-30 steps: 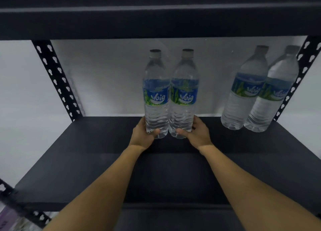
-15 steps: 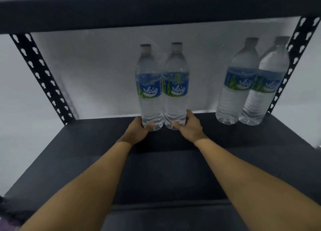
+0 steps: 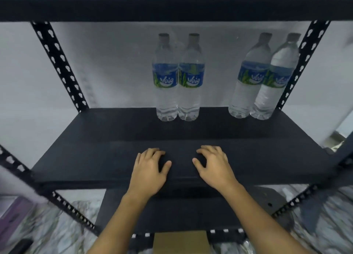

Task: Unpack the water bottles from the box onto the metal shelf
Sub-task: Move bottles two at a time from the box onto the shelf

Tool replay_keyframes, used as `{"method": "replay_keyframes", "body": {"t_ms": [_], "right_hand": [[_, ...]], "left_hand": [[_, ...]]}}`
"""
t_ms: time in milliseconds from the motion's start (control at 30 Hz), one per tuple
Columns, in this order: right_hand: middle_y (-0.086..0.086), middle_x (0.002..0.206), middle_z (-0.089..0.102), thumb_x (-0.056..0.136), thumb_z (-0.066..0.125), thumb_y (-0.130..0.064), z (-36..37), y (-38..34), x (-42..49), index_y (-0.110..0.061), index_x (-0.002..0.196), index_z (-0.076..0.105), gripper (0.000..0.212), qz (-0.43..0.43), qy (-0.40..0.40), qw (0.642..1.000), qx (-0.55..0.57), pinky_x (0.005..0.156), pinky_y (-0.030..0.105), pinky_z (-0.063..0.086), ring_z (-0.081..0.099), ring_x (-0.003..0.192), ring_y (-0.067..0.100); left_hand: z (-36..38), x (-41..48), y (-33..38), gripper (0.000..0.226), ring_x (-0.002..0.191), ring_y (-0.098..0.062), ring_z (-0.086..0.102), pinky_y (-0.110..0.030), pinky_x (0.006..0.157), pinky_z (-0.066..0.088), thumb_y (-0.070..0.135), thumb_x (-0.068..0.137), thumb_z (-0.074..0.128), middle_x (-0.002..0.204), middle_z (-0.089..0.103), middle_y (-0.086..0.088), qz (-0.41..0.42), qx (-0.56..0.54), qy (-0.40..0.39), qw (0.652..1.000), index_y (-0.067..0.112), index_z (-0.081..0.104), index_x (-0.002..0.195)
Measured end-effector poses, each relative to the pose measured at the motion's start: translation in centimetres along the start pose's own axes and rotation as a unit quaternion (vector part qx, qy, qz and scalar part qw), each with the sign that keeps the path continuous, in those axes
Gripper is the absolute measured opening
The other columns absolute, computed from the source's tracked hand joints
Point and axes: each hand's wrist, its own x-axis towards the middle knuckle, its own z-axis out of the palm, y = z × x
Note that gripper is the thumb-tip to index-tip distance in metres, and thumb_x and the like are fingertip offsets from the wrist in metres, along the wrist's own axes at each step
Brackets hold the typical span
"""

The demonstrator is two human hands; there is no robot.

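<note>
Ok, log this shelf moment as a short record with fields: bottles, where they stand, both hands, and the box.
bottles on shelf: four, upright, in two pairs
middle pair: side by side at the back of the metal shelf
right pair: by the right rear post
left hand: empty, open, over the shelf front
right hand: empty, open, over the shelf front
cardboard box: partly visible below, contents unseen

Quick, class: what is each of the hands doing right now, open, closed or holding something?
Left hand: open, fingers loosely curled, holding nothing, above the shelf.
Right hand: open, fingers loosely curled, holding nothing, above the shelf.
</note>
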Motion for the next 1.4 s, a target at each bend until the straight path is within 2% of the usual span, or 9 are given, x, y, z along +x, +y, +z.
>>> {"method": "replay_keyframes", "body": {"t_ms": [133,300,433,533,667,833,1033,1200,1400], "right_hand": [[-0.003,0.146,0.045,0.095,0.051,-0.042,0.9,-1.0,-5.9,-0.019,0.134,0.054,0.045,-0.019,0.037,0.999,0.021,0.119,0.036,0.02,0.03,0.14,0.017],[-0.005,0.139,0.05,0.091,0.051,-0.041,4.3,-0.4,-13.4,-0.019,0.129,0.058,0.045,0.013,0.059,0.995,0.075,0.11,0.043,0.036,0.039,0.131,0.016],[-0.001,0.13,0.058,0.089,0.061,-0.028,8.8,1.9,-19.0,-0.013,0.126,0.062,0.04,0.093,-0.029,0.991,0.095,0.105,0.037,0.042,0.049,0.12,0.02],[0.004,0.12,0.063,0.084,0.056,-0.032,12.3,4.4,-22.9,-0.011,0.119,0.064,0.041,0.141,-0.105,0.978,0.109,0.098,0.029,0.044,0.056,0.112,0.022],[0.011,0.116,0.064,0.085,0.064,-0.028,17.5,7.6,-27.4,-0.006,0.12,0.062,0.041,0.243,-0.196,0.939,0.147,0.095,0.035,0.05,0.06,0.108,0.025],[0.013,0.126,0.061,0.084,0.065,-0.037,25.5,10.5,-31.6,-0.008,0.132,0.053,0.057,0.335,-0.271,0.884,0.181,0.099,0.044,0.048,0.059,0.114,0.03],[0.014,0.126,0.062,0.087,0.068,-0.025,39.2,15.5,-34.5,-0.007,0.131,0.053,0.05,0.397,-0.327,0.838,0.181,0.095,0.026,0.044,0.059,0.115,0.026],[-0.001,0.122,0.061,0.084,0.069,-0.043,53.5,21.1,-34.9,-0.017,0.13,0.054,0.055,0.398,-0.329,0.84,0.167,0.068,0.017,0.04,0.06,0.094,0.015],[0.004,0.123,0.058,0.083,0.069,-0.046,68.4,27.4,-34.4,-0.011,0.131,0.048,0.063,0.417,-0.349,0.815,0.199,0.083,0.027,0.044,0.054,0.101,0.017]], "left_hand": [[0.3,-5.3,1.0,0.046,0.146,-0.021,0.031,-0.04,0.124,0.012,0.044,0.098,0.05,0.148,0.046,0.003,0.025,-0.014,0.013,1.0,0.022,0.052,0.138],[2.1,-12.2,0.0,0.042,0.134,-0.015,0.046,-0.04,0.118,0.029,0.043,0.095,0.049,0.137,0.053,0.007,0.011,-0.077,0.016,0.997,0.024,0.054,0.132],[6.1,-19.0,-3.7,0.04,0.107,-0.021,0.064,-0.04,0.091,0.052,0.038,0.088,0.052,0.12,0.061,0.005,-0.099,-0.092,-0.118,0.984,0.024,0.057,0.126],[9.3,-23.6,-6.1,0.039,0.109,-0.028,0.063,-0.04,0.089,0.052,0.033,0.089,0.056,0.124,0.06,-0.003,-0.19,-0.093,-0.226,0.951,0.019,0.056,0.126],[14.1,-29.0,-8.6,0.039,0.111,-0.031,0.061,-0.04,0.092,0.051,0.029,0.093,0.059,0.126,0.059,-0.008,-0.276,-0.105,-0.302,0.906,0.016,0.053,0.129],[21.6,-33.6,-11.8,0.06,0.112,-0.034,0.058,-0.045,0.096,0.051,0.021,0.083,0.071,0.124,0.056,-0.012,-0.378,-0.149,-0.345,0.846,0.013,0.045,0.136],[37.7,-38.7,-20.4,0.077,0.099,-0.026,0.067,-0.045,0.085,0.059,0.053,0.055,0.056,0.114,0.065,-0.008,-0.427,-0.147,-0.373,0.81,0.014,0.057,0.121],[48.5,-38.4,-24.2,0.084,0.132,-0.03,0.047,-0.049,0.111,0.042,0.036,0.076,0.073,0.145,0.044,-0.01,-0.464,-0.158,-0.34,0.802,0.015,0.032,0.147],[61.5,-39.1,-31.2,0.093,0.142,-0.037,0.033,-0.05,0.116,0.031,0.035,0.089,0.068,0.153,0.028,-0.017,-0.477,-0.094,-0.357,0.798,0.007,0.008,0.154]]}}
